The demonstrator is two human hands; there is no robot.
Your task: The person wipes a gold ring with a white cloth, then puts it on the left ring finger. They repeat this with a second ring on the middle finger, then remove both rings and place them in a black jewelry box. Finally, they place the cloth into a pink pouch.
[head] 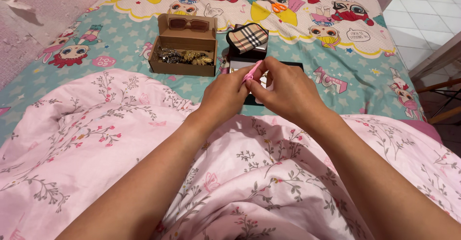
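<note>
My left hand [223,96] and my right hand [283,91] meet over a black tray [293,66] on the bed. Both pinch a small pink clip [252,71] between their fingertips. Behind the hands stands a dark box with a plaid pouch [247,37] on top. To the left sits an open brown cardboard box [185,45] with pink-lensed sunglasses [188,24] in its lid and gold and dark jewellery [185,56] inside.
A pink floral blanket [96,139] covers my lap in the foreground. The bed sheet [345,77] is teal with cartoon dolls. Orange scissors [278,7] lie far back. White floor tiles and a wooden chair leg [444,84] are at the right.
</note>
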